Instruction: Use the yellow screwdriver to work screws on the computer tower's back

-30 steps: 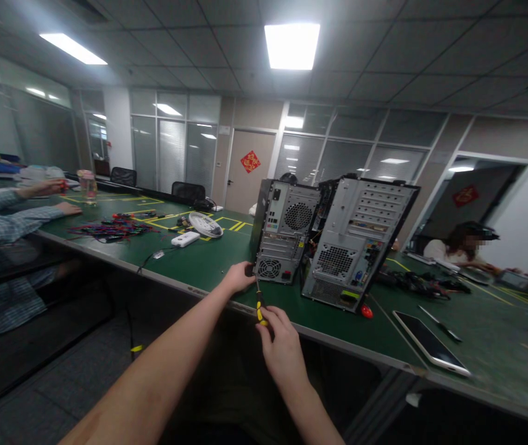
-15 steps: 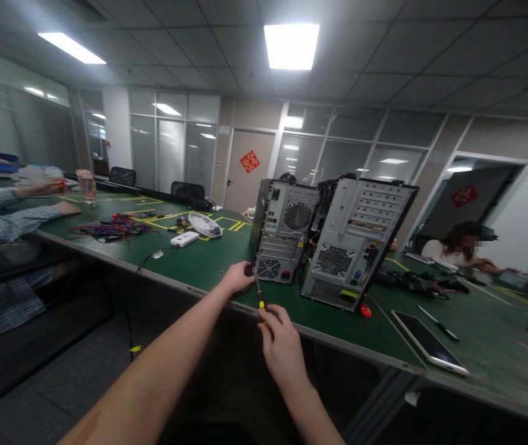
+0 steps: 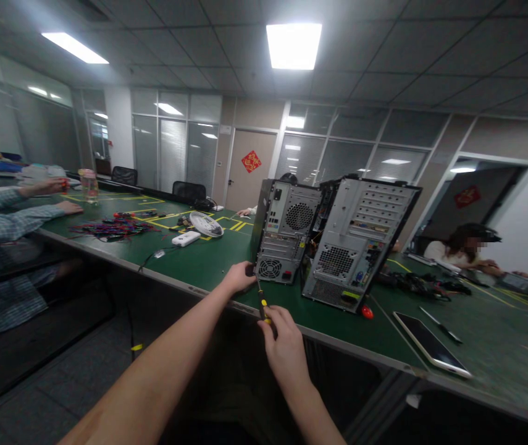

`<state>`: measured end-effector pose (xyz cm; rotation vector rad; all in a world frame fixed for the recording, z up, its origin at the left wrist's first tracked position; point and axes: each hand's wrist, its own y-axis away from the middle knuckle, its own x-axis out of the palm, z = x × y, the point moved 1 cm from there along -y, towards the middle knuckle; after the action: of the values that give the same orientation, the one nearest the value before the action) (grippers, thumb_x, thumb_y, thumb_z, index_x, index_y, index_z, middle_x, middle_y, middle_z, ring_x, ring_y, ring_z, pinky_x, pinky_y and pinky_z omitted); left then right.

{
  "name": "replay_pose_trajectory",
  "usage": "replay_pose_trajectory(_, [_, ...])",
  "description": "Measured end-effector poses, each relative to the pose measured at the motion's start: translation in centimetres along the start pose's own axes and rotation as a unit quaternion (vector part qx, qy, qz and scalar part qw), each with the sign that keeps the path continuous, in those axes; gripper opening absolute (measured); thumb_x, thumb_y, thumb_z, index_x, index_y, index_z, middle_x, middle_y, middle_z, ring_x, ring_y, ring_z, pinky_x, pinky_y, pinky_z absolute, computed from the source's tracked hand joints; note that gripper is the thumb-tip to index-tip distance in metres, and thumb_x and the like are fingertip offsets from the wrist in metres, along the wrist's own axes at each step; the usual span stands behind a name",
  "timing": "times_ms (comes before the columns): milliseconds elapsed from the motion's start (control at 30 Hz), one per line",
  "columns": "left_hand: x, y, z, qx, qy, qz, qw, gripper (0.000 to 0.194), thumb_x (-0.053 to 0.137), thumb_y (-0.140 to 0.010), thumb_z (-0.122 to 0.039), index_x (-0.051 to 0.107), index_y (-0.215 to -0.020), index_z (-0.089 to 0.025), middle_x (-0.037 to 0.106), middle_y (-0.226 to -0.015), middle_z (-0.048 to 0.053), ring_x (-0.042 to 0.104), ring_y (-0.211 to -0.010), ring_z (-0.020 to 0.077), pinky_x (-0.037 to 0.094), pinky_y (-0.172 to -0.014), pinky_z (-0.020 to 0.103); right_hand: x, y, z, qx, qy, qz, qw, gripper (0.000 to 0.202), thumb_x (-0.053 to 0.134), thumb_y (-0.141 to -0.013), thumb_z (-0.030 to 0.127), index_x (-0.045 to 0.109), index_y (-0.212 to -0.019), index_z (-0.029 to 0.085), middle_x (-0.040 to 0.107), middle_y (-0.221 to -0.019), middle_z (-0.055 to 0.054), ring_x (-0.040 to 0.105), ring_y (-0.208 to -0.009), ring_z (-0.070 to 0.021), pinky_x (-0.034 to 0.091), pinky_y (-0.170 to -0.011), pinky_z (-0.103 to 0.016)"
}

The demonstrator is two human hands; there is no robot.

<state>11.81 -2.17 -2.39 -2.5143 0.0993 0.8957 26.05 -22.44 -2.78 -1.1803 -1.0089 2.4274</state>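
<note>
A black-and-yellow screwdriver (image 3: 262,300) points up and away, its handle end in the closed fingers of my right hand (image 3: 284,340). The tip reaches the lower left corner of a desktop computer case (image 3: 286,238), whose back panel faces me. My left hand (image 3: 239,278) is at that same corner, its fingers curled against a small dark part; what they pinch is hidden. Just right of this case, a second, larger computer case (image 3: 356,244) stands slightly tilted, back panel also towards me. Neither hand touches it.
The green table (image 3: 184,266) carries a wire bundle (image 3: 110,228), a white power bank-like box (image 3: 186,239), a white oval frame (image 3: 207,224), a phone (image 3: 431,344), a thin pen-like tool (image 3: 440,324) and black cables (image 3: 423,285). Other people sit left and right.
My right hand has slid slightly down the screwdriver, so more of its handle shows. The left hand stays at the case corner. The view has shifted a little.
</note>
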Motion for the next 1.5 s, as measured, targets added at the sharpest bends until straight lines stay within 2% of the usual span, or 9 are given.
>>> replay_pose_trajectory(133, [-0.03,0.04,-0.02,-0.003,-0.009,-0.003,1.000,0.045,0.074,-0.078,-0.028,0.068,-0.121,-0.016,0.074,-0.119,0.009,0.070,-0.110,0.0216,0.052,-0.095,0.026,0.08,0.16,-0.24,-0.005,0.018,0.011,1.000,0.029,0.052,-0.094,0.015,0.072,-0.113,0.021,0.064,-0.121,-0.011,0.068,-0.099,-0.0231,0.055,-0.091,-0.038])
replay_pose_trajectory(433, [-0.03,0.00,-0.01,-0.015,-0.007,0.002,1.000,0.046,0.076,-0.077,-0.027,0.068,-0.121,-0.018,0.073,-0.122,0.008,0.069,-0.112,0.0213,0.051,-0.097,0.025,0.35,-0.01,-0.01,0.040,-0.077,-0.049,0.995,0.021,0.052,-0.097,0.025,0.069,-0.108,0.018,0.068,-0.106,-0.011,0.066,-0.099,-0.0234,0.055,-0.089,-0.036])
replay_pose_trajectory(600, [0.07,-0.04,0.15,-0.007,-0.005,0.000,1.000,0.045,0.075,-0.077,-0.028,0.068,-0.121,-0.017,0.073,-0.120,0.009,0.069,-0.110,0.0212,0.052,-0.095,0.025,0.61,0.15,-0.17,0.066,-0.114,-0.043,0.990,0.020,0.053,-0.097,0.028,0.067,-0.107,0.017,0.067,-0.105,-0.011,0.067,-0.096,-0.0221,0.057,-0.082,-0.032])
replay_pose_trajectory(833, [-0.06,0.05,-0.12,-0.006,0.003,0.002,1.000,0.045,0.075,-0.077,-0.029,0.068,-0.120,-0.016,0.074,-0.118,0.009,0.070,-0.108,0.0216,0.053,-0.093,0.026,0.57,0.21,-0.10,0.031,-0.057,-0.042,0.997,0.023,0.056,-0.094,0.023,0.073,-0.108,0.021,0.064,-0.112,-0.010,0.066,-0.101,-0.0228,0.054,-0.092,-0.036])
replay_pose_trajectory(1100, [-0.12,-0.01,-0.10,-0.012,-0.011,0.002,1.000,0.046,0.075,-0.078,-0.029,0.068,-0.121,-0.017,0.073,-0.121,0.009,0.069,-0.111,0.0224,0.052,-0.097,0.027,0.27,0.17,-0.49,0.005,-0.026,-0.020,0.999,0.033,0.051,-0.094,0.016,0.071,-0.119,0.021,0.066,-0.121,-0.012,0.066,-0.109,-0.0246,0.053,-0.098,-0.040])
replay_pose_trajectory(1500, [-0.05,0.04,0.03,-0.008,-0.015,-0.004,1.000,0.047,0.076,-0.077,-0.031,0.068,-0.121,-0.017,0.073,-0.122,0.009,0.069,-0.112,0.0215,0.051,-0.097,0.025,0.50,0.31,-0.65,0.001,-0.026,-0.052,0.998,0.025,0.050,-0.096,0.017,0.066,-0.115,0.017,0.067,-0.112,-0.013,0.066,-0.105,-0.0238,0.053,-0.095,-0.037])
